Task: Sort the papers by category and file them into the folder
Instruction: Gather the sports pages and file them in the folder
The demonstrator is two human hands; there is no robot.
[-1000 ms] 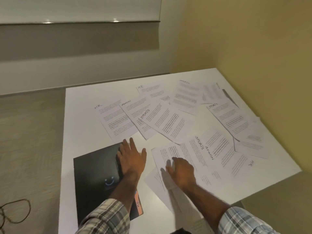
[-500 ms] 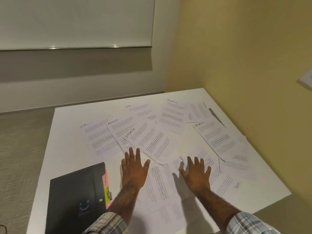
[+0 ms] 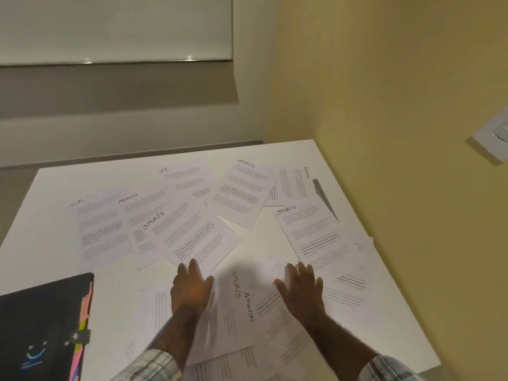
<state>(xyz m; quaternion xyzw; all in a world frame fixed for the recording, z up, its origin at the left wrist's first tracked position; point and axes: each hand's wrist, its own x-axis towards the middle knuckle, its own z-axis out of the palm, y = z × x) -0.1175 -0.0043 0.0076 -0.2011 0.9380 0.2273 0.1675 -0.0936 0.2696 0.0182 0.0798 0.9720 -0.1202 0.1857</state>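
Observation:
Several printed papers lie scattered over a white table (image 3: pixel 49 259), each hand-labelled HR, ADMIN or SPORTS. My left hand (image 3: pixel 191 288) lies flat, fingers straight, on the near papers beside a sheet marked SPORTS (image 3: pixel 233 306). My right hand (image 3: pixel 301 288) presses flat on an overlapping sheet marked ADMIN (image 3: pixel 264 309). A black folder (image 3: pixel 41 325) with coloured tabs along its right edge lies closed at the near left, apart from both hands. Further back lie an HR sheet (image 3: pixel 101 229), another SPORTS sheet (image 3: pixel 189 232) and one more SPORTS sheet (image 3: pixel 310 232).
A yellow wall (image 3: pixel 398 133) runs close along the table's right edge, with a white switch plate (image 3: pixel 492 138) on it. A dark thin object (image 3: pixel 324 199) lies near the wall at the back right. Floor shows past the left edge.
My left hand left the folder and moved right onto the papers. Both hands now lie flat and spread on the near sheets. The view tilted up and the folder slid toward the lower left.

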